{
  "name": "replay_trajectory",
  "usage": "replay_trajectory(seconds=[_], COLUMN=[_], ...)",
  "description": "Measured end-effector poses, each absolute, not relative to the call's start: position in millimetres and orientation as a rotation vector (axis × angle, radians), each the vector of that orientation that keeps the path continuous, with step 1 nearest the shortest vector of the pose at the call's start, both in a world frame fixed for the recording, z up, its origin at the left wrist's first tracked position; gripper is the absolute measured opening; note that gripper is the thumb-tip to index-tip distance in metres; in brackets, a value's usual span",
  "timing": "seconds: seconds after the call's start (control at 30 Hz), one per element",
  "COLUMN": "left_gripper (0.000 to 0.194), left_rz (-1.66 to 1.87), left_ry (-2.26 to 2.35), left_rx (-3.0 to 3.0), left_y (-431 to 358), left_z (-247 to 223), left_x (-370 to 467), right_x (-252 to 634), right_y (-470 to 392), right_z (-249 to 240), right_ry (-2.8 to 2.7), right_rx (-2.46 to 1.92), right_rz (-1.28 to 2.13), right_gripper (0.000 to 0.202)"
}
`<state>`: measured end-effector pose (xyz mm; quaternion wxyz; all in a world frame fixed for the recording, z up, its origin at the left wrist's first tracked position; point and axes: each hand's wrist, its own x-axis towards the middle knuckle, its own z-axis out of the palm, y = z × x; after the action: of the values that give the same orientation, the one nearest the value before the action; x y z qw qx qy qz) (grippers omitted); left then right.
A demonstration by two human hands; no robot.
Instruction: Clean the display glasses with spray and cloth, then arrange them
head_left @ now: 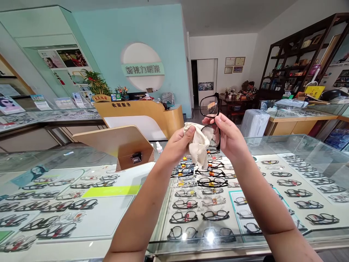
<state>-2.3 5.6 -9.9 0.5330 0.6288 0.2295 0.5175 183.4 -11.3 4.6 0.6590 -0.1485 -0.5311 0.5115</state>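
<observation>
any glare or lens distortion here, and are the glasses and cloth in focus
Head view: two bright glare spots on the glass counter, low in the picture; head view: the wooden shelves slant, suggesting wide-angle distortion; head view: the held glasses and cloth look fairly sharp.

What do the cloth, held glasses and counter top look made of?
Cloth: matte cream fabric, with soft folds and a zigzag edge; fibre unclear.
Held glasses: glossy black, probably plastic, given the thick rims; clear lenses, glass or plastic.
Counter top: likely polished glass, being see-through with bright reflections.
</observation>
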Motion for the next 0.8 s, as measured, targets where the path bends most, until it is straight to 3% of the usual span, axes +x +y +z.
replay_trajectory(seconds=[0.33, 0.57, 0.8], left_gripper=[0.07, 0.061, 0.055], left_rz=[1.417, 1.5, 1.365], left_ry=[0.55, 0.616, 0.546], left_rx=[1.423, 1.464, 1.498], left_y=[10.5, 11.3, 7.6], left_z=[-4.0, -7.3, -6.0], left_x=[-10.0, -12.1, -18.3], right_x=[202.1, 194.7, 193.5], right_y=[-6.9, -2.3, -6.3], right_z=[3.2, -2.0, 2.7], right_ry=[-1.721, -1.701, -1.627], right_rx=[-0.5, -0.48, -0.49], right_rz=[1.175, 1.29, 1.319], right_gripper=[0.039, 0.038, 0.044])
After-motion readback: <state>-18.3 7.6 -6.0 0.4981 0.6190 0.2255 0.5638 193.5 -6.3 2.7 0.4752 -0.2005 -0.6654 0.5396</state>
